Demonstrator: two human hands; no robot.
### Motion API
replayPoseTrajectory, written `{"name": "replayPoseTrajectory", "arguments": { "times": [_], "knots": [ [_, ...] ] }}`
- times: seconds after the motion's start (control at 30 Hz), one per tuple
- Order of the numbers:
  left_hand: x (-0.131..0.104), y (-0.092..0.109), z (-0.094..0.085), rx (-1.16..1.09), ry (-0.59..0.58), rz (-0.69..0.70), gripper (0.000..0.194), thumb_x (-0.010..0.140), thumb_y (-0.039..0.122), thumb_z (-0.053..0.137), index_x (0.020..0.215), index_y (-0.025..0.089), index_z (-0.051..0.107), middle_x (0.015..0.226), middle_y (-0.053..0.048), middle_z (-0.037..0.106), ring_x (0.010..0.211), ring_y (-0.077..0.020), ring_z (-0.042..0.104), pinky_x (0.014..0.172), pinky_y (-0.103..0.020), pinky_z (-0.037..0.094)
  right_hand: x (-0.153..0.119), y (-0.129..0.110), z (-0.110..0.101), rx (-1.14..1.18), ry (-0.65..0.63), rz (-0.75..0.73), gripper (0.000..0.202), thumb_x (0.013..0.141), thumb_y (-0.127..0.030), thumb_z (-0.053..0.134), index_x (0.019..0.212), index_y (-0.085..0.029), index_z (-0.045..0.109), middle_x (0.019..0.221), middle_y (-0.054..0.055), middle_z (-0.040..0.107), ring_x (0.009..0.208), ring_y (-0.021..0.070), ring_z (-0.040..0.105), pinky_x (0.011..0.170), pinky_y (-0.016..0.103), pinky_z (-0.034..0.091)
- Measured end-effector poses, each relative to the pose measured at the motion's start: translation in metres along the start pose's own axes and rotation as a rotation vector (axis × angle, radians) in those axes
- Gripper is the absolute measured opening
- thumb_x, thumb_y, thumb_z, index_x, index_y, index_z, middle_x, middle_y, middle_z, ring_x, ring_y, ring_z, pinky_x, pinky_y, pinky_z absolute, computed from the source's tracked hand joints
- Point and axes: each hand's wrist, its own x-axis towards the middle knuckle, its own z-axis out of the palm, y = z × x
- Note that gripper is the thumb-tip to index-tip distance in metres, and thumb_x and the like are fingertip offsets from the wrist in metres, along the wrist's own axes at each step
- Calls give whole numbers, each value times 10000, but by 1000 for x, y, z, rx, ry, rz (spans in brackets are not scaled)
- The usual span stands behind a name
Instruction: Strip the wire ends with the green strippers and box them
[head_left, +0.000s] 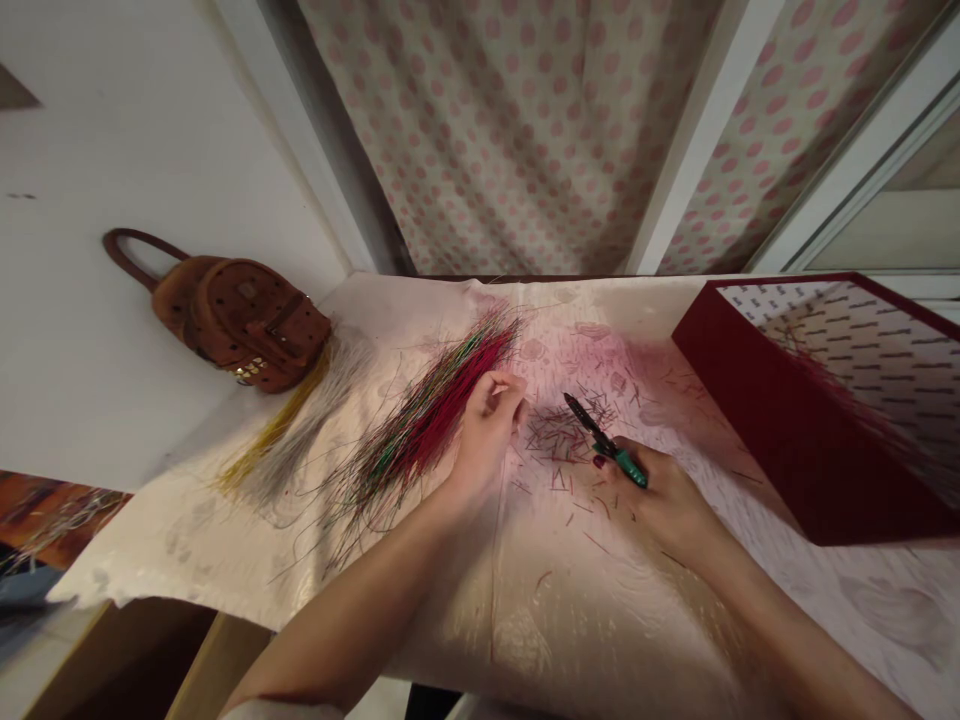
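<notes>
My left hand [493, 415] is at the middle of the table, fingertips pinched together; what they hold, if anything, is too small to make out. It is beside a bundle of red, green and dark wires [439, 405]. My right hand [652, 490] is wrapped round the green handles of pliers [619, 455], whose dark jaws point up and to the left. Between the hands, short cut wire pieces [559, 435] lie scattered on the cloth.
A brown backpack-shaped bag [247, 315] stands at the back left, by yellow wires [277, 435] and silver wires [311, 420]. A dark red box [750, 420] with patterned lining is at the right. The table has a pale cover [187, 550]. Behind hangs a dotted curtain [510, 130].
</notes>
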Motion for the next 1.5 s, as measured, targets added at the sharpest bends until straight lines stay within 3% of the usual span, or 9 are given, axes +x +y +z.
{"name": "replayPoseTrajectory", "arguments": {
  "times": [0.13, 0.27, 0.43, 0.77, 1.0, 1.13, 1.33, 1.43, 1.5],
  "knots": [
    [1, 1, -2, 306, -174, 135, 251, 886, 371, 682, 743, 165, 667, 734, -18, 615, 693, -137, 516, 654, -244, 388, 0, 3, -1, 23, -38, 19, 277, 831, -458, 549, 819, -198, 643, 633, 0, 580, 612, 194, 531, 583, 311, 381],
    [-2, 2, -2, 422, -303, 180, 247, 904, 377, 668, 774, 169, 698, 744, -22, 630, 706, -151, 522, 681, -262, 376, 1, 8, -2, 126, -101, 26, 287, 876, -474, 554, 802, -201, 611, 564, -34, 482, 544, 158, 438, 546, 300, 334],
    [-2, 2, -2, 498, -289, 283, 289, 953, 336, 598, 713, 177, 579, 725, 0, 526, 699, -142, 461, 655, -255, 337, 0, 7, -2, 242, -174, 70, 338, 865, -509, 601, 707, -219, 532, 550, -31, 474, 511, 140, 415, 515, 296, 301],
    [-10, 0, 0, 556, -289, 301, 207, 988, 314, 537, 868, 198, 660, 816, -20, 663, 732, -156, 554, 688, -254, 389, -1, 2, 0, 293, -256, 86, 465, 881, -616, 563, 628, -241, 457, 511, -18, 456, 506, 146, 423, 520, 300, 326],
    [-11, 0, 0, 723, -224, 411, 312, 1001, 357, 532, 739, 192, 576, 692, 1, 547, 650, -147, 463, 630, -270, 305, 1, 8, 1, 134, -133, 41, 322, 880, -508, 552, 713, -233, 525, 552, -30, 469, 535, 163, 427, 536, 308, 319],
    [-11, 4, 0, 694, -231, 512, 355, 1009, 319, 517, 680, 190, 488, 706, -11, 509, 681, -159, 461, 672, -289, 313, 1, 6, -1, 60, -69, 51, 271, 856, -483, 554, 799, -221, 591, 591, -23, 505, 572, 181, 474, 556, 309, 336],
    [-17, 7, 2, 556, -305, 593, 263, 1027, 289, 455, 822, 193, 591, 1003, -106, 639, 965, -221, 595, 880, -327, 430, -3, 6, 0, -8, -42, 33, 256, 868, -454, 527, 865, -214, 617, 639, -5, 567, 611, 200, 541, 585, 312, 355],
    [-22, 6, 3, 475, -380, 555, 293, 1046, 319, 423, 919, 181, 649, 1037, -122, 678, 985, -224, 623, 889, -331, 454, -4, 5, 1, -25, -37, 3, 220, 888, -414, 519, 872, -216, 613, 672, 3, 593, 633, 200, 556, 603, 310, 365],
    [-23, 5, 4, 407, -425, 470, 332, 1055, 367, 416, 959, 173, 667, 986, -110, 686, 875, -200, 624, 808, -314, 468, -5, 4, 0, -31, -34, -8, 203, 887, -401, 525, 869, -216, 608, 691, 7, 602, 644, 201, 558, 605, 309, 364]
  ]
}}
